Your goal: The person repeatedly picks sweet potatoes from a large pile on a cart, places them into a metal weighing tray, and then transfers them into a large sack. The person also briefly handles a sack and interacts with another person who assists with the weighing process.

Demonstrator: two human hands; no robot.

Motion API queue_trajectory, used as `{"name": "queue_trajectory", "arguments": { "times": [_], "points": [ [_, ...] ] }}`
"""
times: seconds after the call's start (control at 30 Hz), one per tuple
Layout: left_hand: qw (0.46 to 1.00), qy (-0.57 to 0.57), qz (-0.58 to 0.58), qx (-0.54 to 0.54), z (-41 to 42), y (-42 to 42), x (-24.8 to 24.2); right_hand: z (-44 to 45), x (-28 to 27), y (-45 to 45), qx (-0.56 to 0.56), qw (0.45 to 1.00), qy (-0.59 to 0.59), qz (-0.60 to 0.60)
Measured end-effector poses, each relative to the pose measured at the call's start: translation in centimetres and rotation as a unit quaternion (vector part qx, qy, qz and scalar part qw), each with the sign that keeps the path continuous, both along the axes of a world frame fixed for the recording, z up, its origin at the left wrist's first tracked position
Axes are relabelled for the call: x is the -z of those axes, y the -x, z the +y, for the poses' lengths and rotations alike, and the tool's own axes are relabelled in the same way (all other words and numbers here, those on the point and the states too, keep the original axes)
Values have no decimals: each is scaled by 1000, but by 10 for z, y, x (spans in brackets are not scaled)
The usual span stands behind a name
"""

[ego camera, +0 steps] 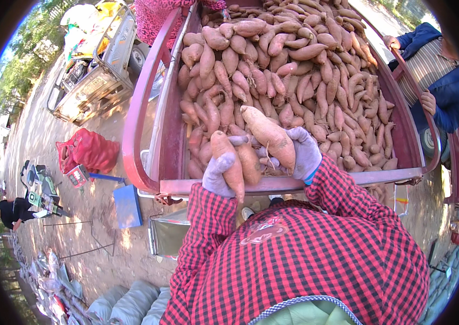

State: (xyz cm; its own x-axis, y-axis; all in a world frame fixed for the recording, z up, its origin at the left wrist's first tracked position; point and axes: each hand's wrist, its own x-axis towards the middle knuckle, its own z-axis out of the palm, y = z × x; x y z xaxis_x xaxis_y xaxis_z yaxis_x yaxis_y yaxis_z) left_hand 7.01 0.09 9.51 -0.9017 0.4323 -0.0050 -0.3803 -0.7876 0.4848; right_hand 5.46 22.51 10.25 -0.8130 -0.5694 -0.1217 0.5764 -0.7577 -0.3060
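A heap of sweet potatoes [270, 77] fills the red metal cargo bed [412, 138] of a vehicle before me. My left hand [215, 176], in a greyish-purple work glove, grips a slender sweet potato [229, 166]. A second, browner sweet potato [249, 164] lies against it on the side towards my right hand; its underside is hidden. My right hand [308, 152], gloved alike, is closed around a large, fat sweet potato [269, 134] that points up and to the left. Both hands are just above the bed's near rail [254, 186].
A person in a pink patterned top [154, 20] stands at the bed's far left. Another person [432, 77] holds the right rail. On the left are a red mesh sack [95, 150], a blue platform scale [127, 207] and a cargo tricycle [95, 81]. Grey sacks [136, 302] lie behind me.
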Motion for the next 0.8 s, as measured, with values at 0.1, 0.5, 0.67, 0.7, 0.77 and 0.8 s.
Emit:
{"name": "queue_trajectory", "arguments": {
  "times": [0.1,0.5,0.67,0.7,0.77,0.8],
  "points": [
    [999,2,12,-53,-57,-47,-6,-12,4,8,-75,993,86,-7],
    [668,589,-318,-325,-273,-286,351,-47,1,13,-16,967,-208,149],
    [768,439,-146,-443,-187,-180,246,-22,-5,3,44,864,-421,273],
    [794,440,-152,-391,-141,-148,161,-8,4,4,57,830,-468,298],
    [819,458,5,-345,-106,-125,79,-11,5,4,66,793,-489,357],
    [841,432,57,-320,-86,-106,46,-17,-4,-1,69,772,-514,367]
  ]
}}
